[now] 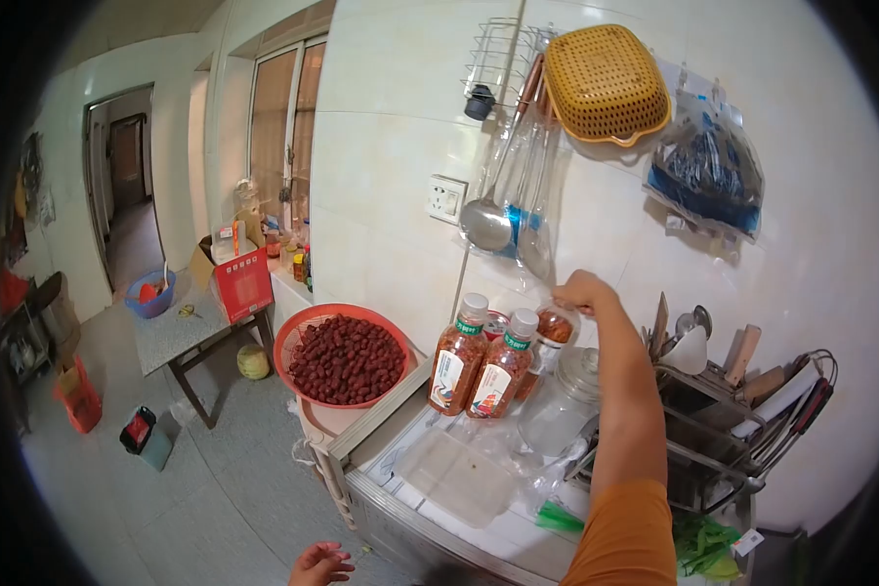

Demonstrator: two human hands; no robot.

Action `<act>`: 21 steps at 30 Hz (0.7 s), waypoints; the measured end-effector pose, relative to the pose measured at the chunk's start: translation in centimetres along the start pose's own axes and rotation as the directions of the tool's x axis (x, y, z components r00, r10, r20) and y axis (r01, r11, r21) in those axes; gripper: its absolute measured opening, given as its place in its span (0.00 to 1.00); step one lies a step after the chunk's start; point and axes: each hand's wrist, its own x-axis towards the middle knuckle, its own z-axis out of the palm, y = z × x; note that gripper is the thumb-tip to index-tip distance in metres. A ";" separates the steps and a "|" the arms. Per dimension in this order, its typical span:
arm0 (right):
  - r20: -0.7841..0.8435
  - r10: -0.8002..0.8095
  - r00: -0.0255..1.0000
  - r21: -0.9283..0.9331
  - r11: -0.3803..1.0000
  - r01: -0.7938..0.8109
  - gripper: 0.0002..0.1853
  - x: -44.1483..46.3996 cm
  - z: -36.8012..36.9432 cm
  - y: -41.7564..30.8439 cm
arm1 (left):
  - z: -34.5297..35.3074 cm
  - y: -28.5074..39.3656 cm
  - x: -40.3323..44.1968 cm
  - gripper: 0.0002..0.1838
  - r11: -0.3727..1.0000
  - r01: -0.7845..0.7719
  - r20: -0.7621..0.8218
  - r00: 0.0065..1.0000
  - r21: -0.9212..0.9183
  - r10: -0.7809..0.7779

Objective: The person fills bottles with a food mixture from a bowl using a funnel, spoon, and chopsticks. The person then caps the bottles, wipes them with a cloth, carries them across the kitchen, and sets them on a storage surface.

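My right hand (586,291) reaches to the back of the counter, its fingers closed round the top of a clear bottle (554,330) with reddish-brown contents. Two similar bottles with white caps and green neck bands, the left bottle (456,356) and the right bottle (501,366), stand upright in front of it. A glass jar (563,396) stands just below my right forearm. Low at the bottom edge, my left hand (320,565) holds nothing; its fingers are partly curled and apart.
A shallow translucent plastic container (457,477) lies on the counter (391,488). Left of it is a red basket of dark red dates (347,359). A metal rack (718,420) with knives and utensils stands at right. Ladles (486,225) and a yellow basket (607,83) hang above.
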 end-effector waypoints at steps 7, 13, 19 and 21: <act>-0.124 -0.297 0.947 -0.238 0.935 0.263 0.27 -0.5 3.4 0.0 | 2.2 2.3 0.9 0.14 0.993 -0.093 0.113 0.990 0.077 0.084; -0.062 -0.267 0.962 -0.147 0.956 0.256 0.33 -6.0 2.1 0.0 | 3.9 2.1 0.5 0.13 0.999 0.019 0.191 0.981 0.035 -0.025; -0.117 -0.441 0.890 -0.604 0.743 0.289 0.34 -14.1 4.0 -0.6 | 2.8 0.4 0.8 0.13 0.999 0.047 0.231 0.972 0.018 -0.050; -0.035 -0.534 0.845 -0.758 0.565 0.326 0.35 -14.6 6.2 1.3 | 2.6 0.1 0.8 0.13 0.998 0.058 0.238 0.969 0.007 -0.058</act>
